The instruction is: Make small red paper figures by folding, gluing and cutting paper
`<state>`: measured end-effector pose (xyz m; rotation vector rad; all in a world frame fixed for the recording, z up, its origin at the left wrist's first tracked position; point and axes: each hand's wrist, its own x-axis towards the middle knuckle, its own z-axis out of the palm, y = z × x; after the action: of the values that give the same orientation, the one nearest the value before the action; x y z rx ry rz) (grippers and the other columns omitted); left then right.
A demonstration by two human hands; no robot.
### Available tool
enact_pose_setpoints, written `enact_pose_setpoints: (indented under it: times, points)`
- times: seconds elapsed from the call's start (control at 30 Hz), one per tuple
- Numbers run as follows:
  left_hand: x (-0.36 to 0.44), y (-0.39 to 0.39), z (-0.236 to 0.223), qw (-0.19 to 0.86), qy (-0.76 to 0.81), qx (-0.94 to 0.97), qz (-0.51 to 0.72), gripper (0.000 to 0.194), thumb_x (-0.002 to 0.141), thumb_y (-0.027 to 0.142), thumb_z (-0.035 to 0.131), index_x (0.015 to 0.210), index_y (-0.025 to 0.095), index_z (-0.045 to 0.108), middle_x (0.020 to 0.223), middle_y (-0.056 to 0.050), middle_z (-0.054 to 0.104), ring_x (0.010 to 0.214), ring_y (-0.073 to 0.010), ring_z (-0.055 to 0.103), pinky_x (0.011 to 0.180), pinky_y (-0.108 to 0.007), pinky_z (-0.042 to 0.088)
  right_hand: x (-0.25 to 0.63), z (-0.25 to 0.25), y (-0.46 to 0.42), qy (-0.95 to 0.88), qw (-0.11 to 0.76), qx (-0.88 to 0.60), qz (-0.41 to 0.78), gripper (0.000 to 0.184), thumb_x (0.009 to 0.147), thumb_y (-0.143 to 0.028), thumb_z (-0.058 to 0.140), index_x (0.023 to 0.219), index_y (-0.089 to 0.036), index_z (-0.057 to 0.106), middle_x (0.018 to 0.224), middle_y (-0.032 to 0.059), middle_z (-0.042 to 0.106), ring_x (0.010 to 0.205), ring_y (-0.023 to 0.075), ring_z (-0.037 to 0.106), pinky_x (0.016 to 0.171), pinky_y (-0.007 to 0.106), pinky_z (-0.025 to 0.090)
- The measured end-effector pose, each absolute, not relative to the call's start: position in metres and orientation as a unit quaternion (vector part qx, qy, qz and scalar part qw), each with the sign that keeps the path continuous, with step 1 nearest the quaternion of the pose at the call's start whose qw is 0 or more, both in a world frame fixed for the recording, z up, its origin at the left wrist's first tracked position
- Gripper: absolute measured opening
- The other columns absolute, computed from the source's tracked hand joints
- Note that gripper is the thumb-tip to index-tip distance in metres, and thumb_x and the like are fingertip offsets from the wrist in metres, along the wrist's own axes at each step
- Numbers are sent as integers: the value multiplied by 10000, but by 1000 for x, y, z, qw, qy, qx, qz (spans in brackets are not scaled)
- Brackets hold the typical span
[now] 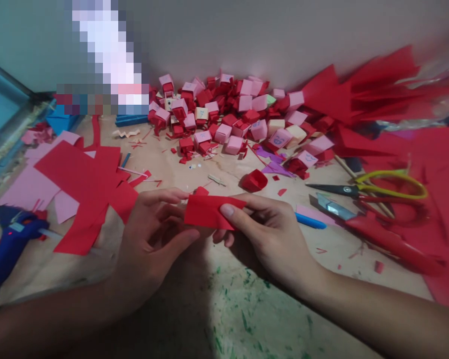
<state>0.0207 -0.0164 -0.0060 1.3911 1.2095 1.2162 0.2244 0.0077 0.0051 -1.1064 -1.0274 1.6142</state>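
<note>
"Boxes (232,144), small and pink, red or cream, are heaped towards the far edge of the worktop (164,172). Has as much been done with the piece in hand?"

"Hardly, it would be judged. The red paper piece (205,212) is held nearly flat above the worktop's middle, with no box shape given to it; an open red box (254,180) is seen just beyond."

"And how are the fingers set?"

"By the right hand (273,232), the paper is pinched, thumb pressed on top. The left hand's (144,239) fingers are parted and loosely curled by the paper's left end; whether it is touched cannot be told."

"Is uncut stock left?"

"Large red sheets (443,234) are spread at the right edge. Scissors (347,189) and a red-handled cutter (389,244) are laid there too, and a glue gun (9,242) is placed towards the left edge."
</note>
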Motion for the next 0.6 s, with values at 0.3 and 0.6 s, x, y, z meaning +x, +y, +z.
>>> enact_pose_setpoints:
  times: [0.3, 0.6]
  points:
    - [15, -14, -3, 379, 567, 626, 378, 92, 898, 279, 797, 978, 310, 829, 1154, -4, 803, 1010, -193, 764, 931, -321, 657, 225, 6, 5, -416, 415, -450, 672, 259, 897, -405, 839, 816, -164, 792, 622, 33, 710, 527, 133, 606, 505, 248, 433]
    - [19, -12, 5, 374, 570, 613, 401, 128, 871, 202, 797, 889, 318, 847, 1003, 43, 830, 875, -149, 777, 794, -236, 654, 224, 8, 2, -437, 399, -461, 661, 228, 936, -398, 784, 902, -175, 819, 648, 31, 708, 518, 123, 562, 467, 246, 359]
